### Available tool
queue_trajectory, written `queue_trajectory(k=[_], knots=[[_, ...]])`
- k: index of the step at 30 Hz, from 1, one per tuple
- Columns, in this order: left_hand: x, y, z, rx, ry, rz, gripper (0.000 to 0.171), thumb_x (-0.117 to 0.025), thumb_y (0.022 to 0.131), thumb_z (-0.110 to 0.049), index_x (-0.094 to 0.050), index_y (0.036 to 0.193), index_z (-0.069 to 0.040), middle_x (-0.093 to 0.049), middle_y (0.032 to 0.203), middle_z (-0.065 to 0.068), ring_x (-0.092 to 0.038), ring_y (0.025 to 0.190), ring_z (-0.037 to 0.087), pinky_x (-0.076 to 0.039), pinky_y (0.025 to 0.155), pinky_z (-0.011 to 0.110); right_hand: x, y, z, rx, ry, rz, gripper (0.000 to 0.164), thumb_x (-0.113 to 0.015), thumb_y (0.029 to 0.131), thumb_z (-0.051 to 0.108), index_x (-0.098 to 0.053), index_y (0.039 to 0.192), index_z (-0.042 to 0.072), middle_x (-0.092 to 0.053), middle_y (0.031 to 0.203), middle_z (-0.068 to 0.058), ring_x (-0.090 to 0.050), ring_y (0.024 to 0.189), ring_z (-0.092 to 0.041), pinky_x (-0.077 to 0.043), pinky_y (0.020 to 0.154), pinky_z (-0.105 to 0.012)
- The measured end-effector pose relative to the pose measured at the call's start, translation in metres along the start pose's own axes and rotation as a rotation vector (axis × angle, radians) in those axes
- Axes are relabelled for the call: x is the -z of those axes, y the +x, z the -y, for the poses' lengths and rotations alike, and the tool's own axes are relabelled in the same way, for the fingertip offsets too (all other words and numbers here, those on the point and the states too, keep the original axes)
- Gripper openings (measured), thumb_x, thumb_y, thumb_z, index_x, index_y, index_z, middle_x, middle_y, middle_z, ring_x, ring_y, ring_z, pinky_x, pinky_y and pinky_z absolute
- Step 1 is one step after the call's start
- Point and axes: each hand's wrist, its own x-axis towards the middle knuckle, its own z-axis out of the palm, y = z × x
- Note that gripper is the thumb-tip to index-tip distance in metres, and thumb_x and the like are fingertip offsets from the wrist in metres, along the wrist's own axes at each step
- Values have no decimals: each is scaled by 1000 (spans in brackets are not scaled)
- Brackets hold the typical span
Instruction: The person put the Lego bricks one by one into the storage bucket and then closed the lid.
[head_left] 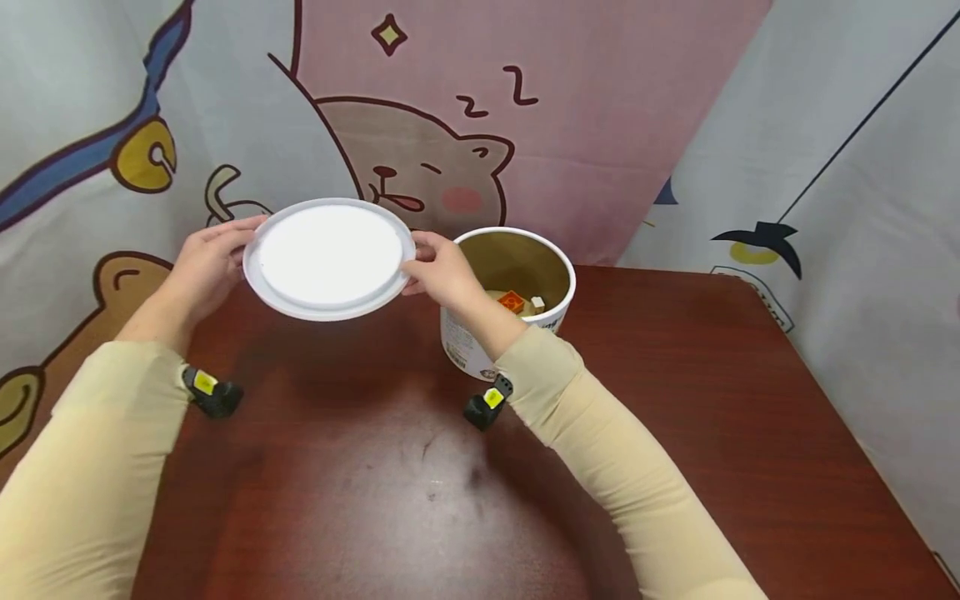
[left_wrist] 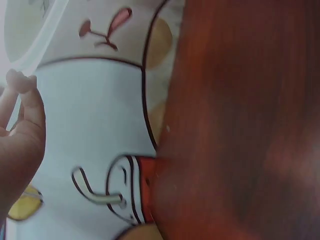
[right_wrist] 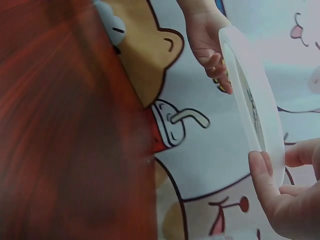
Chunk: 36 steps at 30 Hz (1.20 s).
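Both hands hold a round white lid (head_left: 330,254) in the air above the far side of the table, its pale disc turned toward the head camera. My left hand (head_left: 204,275) pinches the left edge; in the left wrist view the thumb and fingertips of that hand (left_wrist: 22,120) meet at the rim. At the opposite edge my right hand (head_left: 450,271) grips with thumb and fingers on either side, as the right wrist view shows of the lid (right_wrist: 255,105). Behind the right hand stands a white tub (head_left: 572,287), uncovered, with an orange toy brick (head_left: 512,302) and a small white piece (head_left: 537,305) inside.
The reddish-brown wooden table (head_left: 360,467) spreads under both arms. A cartoon-printed curtain (head_left: 600,108) hangs along its far side and around both sides. Each wrist carries a small black camera, one by the left cuff (head_left: 213,393), one by the right cuff (head_left: 487,404).
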Motion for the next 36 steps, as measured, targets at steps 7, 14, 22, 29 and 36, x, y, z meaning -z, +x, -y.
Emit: queue_trajectory(k=[7,14,22,29,36], knots=[[-38,3,-14,-4,71,37,56,-54,95,-26,-36,143,-5,-42,139,7,-57,97,-4,-50,74,12,34,-3,4,3,45,-40,50,-49,87,-6,-43,136,-2,-55,120,-25,-58,69,-14,-57,66,-26],[-75,3,-20,-52,231,117,55,-47,95,-7,-29,147,-11,-31,150,13,-53,101,0,-48,75,11,76,-16,8,25,79,-74,53,-50,86,-3,-43,138,2,-49,131,-16,-60,73,-15,-56,68,-24],[-113,5,-19,-239,431,119,58,-58,91,-9,-37,144,-17,-44,142,10,-59,94,-4,-49,80,15,119,-30,13,68,167,-142,52,-43,86,-1,-43,138,4,-47,135,-14,-57,84,-13,-52,67,-20],[-134,8,-18,-325,404,145,53,-60,91,-13,-43,141,-15,-50,136,12,-62,97,1,-50,79,16,151,-40,4,201,264,-134,50,-36,89,-7,-45,138,3,-51,129,-6,-59,96,-11,-52,74,-18],[-155,7,-20,-511,542,97,39,-59,91,-12,-56,130,-6,-54,132,11,-55,115,20,-47,90,23,169,-44,-2,501,-55,-300,30,-63,86,-1,-62,116,-5,-63,101,6,-62,90,-3,-51,78,-15]])
